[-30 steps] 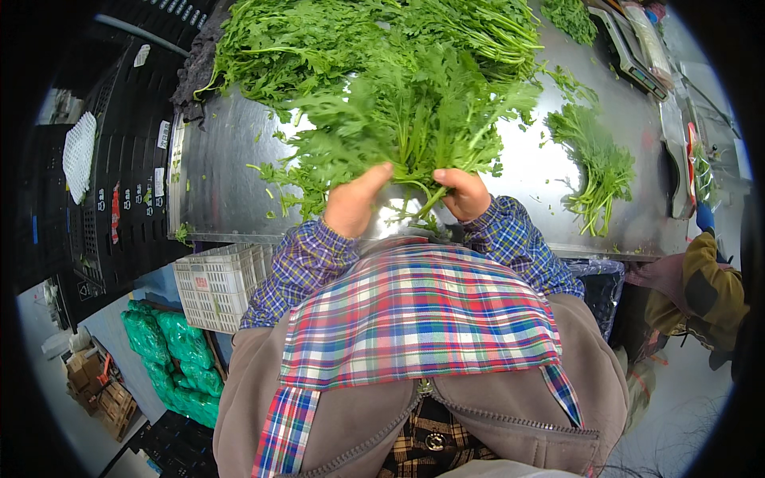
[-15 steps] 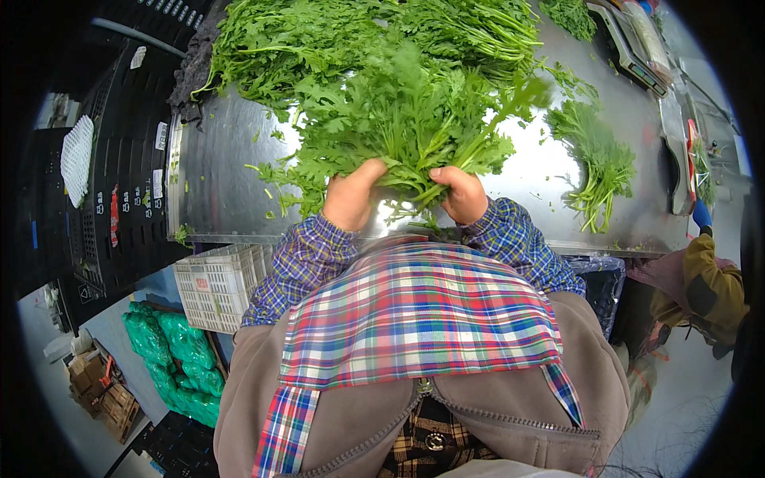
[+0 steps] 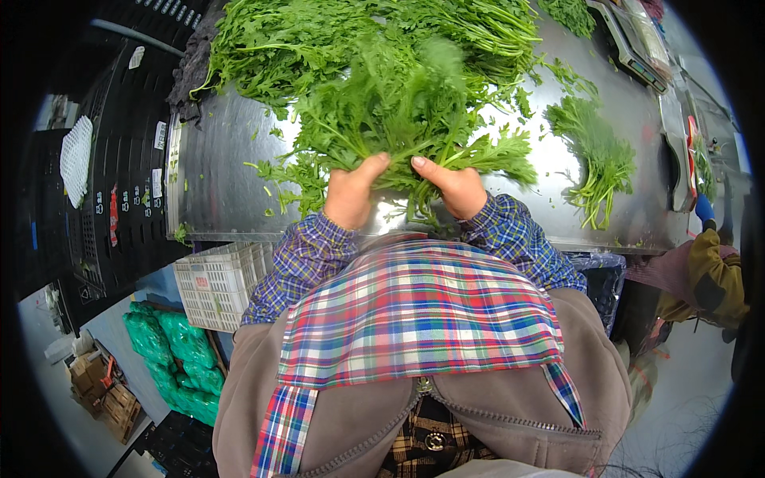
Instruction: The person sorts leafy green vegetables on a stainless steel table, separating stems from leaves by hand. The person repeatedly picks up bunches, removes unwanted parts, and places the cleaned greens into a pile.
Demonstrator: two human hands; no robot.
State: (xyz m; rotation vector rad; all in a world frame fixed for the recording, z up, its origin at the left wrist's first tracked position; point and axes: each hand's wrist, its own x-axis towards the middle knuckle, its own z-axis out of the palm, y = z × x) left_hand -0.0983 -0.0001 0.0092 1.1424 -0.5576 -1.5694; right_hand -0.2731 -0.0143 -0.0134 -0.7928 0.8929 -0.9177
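Observation:
My left hand (image 3: pixel 355 191) and my right hand (image 3: pixel 454 187) are closed round a loose bunch of leafy greens (image 3: pixel 398 103) with serrated leaves, thumbs on top near the stems and close to each other. The leaves fan upward and are partly blurred. Below them a few stems hang over the steel table (image 3: pixel 231 183) near its front edge. Beyond the bunch lies a large pile of the same greens (image 3: pixel 279 40), and a smaller bunch (image 3: pixel 590 159) rests to the right.
A scale (image 3: pixel 633 56) stands at the back right. Dark crates (image 3: pixel 111 223) are at the left; a white crate (image 3: pixel 219 287) and green wrapped bundles (image 3: pixel 171 358) are below the table's front left. A co-worker's blue-gloved hand (image 3: pixel 703 209) and sleeve are at the right edge.
My right thumb has moved left toward my left hand, and both thumbs sit a little higher. The held leaves have shifted, some now reaching out low to the right. The co-worker's arm has shifted slightly.

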